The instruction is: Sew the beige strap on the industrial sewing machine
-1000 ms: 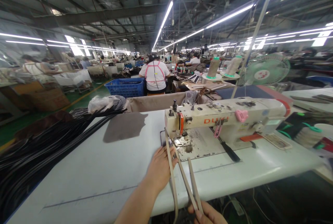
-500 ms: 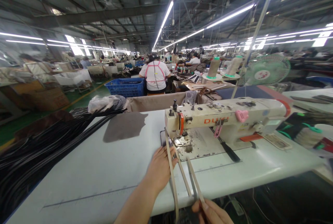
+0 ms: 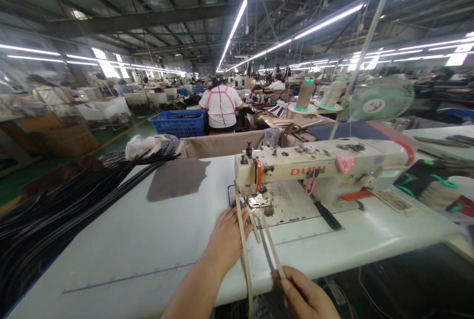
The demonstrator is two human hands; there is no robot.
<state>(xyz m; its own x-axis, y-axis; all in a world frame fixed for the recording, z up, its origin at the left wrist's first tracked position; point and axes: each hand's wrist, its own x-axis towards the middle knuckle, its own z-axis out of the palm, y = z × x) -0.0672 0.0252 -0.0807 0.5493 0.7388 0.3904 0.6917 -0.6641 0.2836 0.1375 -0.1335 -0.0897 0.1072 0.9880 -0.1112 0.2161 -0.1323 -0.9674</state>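
The landmark here is the cream sewing machine [image 3: 318, 166] on the white worktable [image 3: 148, 240]. Thin beige straps [image 3: 272, 245] run from under its needle end towards the person, over the near table edge.

The left hand [image 3: 225, 240] lies flat in front of the needle end, fingers spread, pressing on the table and touching the leftmost strap [image 3: 242, 245]. This strap goes up to the left end of the machine head and hangs down past the table edge. The right hand [image 3: 307, 297], nearer than the machine and below the table edge, pinches the near end of a strap between thumb and fingers.

The straps look light, narrow and flexible, but with some body, because they keep a straight line when pulled. They probably slide easily on the smooth table, so I think a pinch near the end, plus a flat palm close to the needle, gives good control.

On the machine front, orange letters read "DU" and then unclear characters. Left of the machine lies a large heap of black straps [image 3: 62, 205].
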